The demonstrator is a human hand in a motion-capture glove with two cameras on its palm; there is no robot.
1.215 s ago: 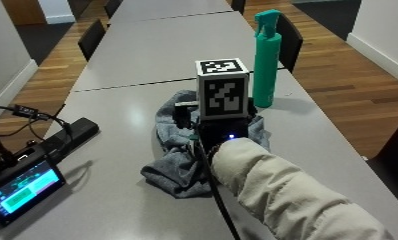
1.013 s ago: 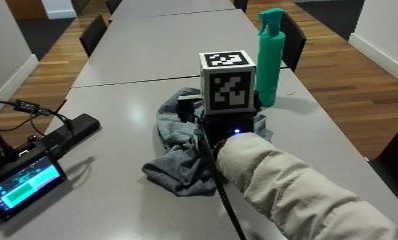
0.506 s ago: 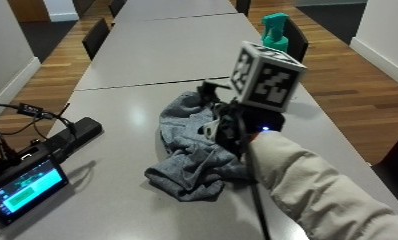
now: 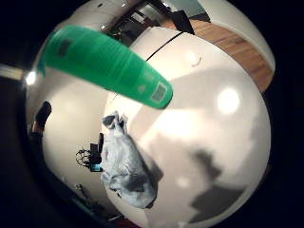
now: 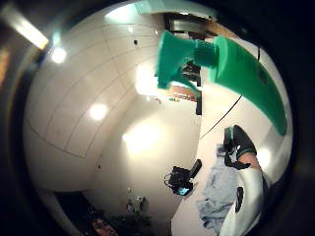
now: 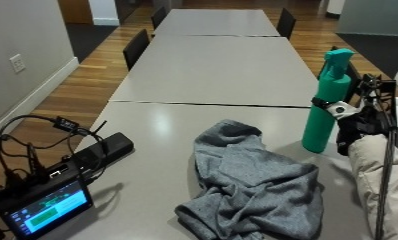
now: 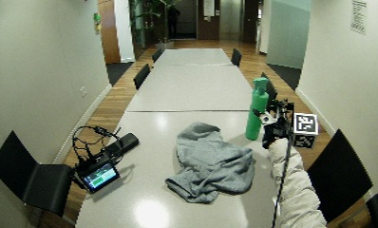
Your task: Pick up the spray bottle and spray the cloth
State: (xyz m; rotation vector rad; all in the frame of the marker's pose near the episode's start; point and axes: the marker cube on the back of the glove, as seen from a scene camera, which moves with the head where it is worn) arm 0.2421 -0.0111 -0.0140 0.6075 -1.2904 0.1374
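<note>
Here the right hand (image 6: pixel 356 127) touches the spray bottle (image 6: pixel 327 102) beside the cloth (image 6: pixel 255 187), fingers' state unclear.

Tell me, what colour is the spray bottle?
Green spray bottle, clearest in the outside view.

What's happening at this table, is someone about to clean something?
A person seated at the grey table has their black-gloved right hand up against a green spray bottle, which stands upright on the tabletop. How the fingers sit on it cannot be made out. A crumpled grey cloth lies on the table beside the bottle, apart from it. At the other side of the table sits a small screen device with black cables. Nothing has been sprayed yet as far as can be seen.
</note>
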